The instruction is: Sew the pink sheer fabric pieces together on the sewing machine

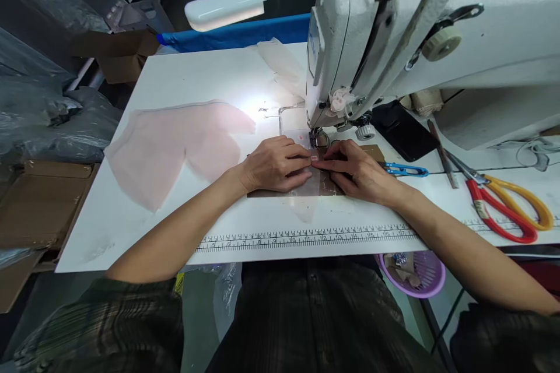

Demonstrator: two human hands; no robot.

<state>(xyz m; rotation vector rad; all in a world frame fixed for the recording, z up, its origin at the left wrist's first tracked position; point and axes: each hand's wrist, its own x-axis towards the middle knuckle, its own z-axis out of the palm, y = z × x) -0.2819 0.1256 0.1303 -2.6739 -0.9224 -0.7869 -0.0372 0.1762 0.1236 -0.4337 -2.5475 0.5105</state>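
Under the needle area of the sewing machine (330, 64) lies a narrow piece of sheer pale fabric (311, 185), hanging toward the table's front edge. My left hand (280, 164) presses on its left side, fingers closed together and fingertips at the fabric. From the right, my right hand (356, 170) pinches the fabric just in front of the presser foot (314, 136). A small pinkish tag (314, 158) shows between the fingertips of both hands. Part of the fabric is hidden beneath my fingers. Blue thread snips (405, 169) lie right beside my right hand.
Left on the white table (175, 245) lies a sheer pink fabric panel (184, 134). At the right are a black phone (405, 128) and scissors (507, 204). A lamp (225, 7) hangs above. A printed ruler (306, 238) runs along the front; a purple basket (433, 277) is below.
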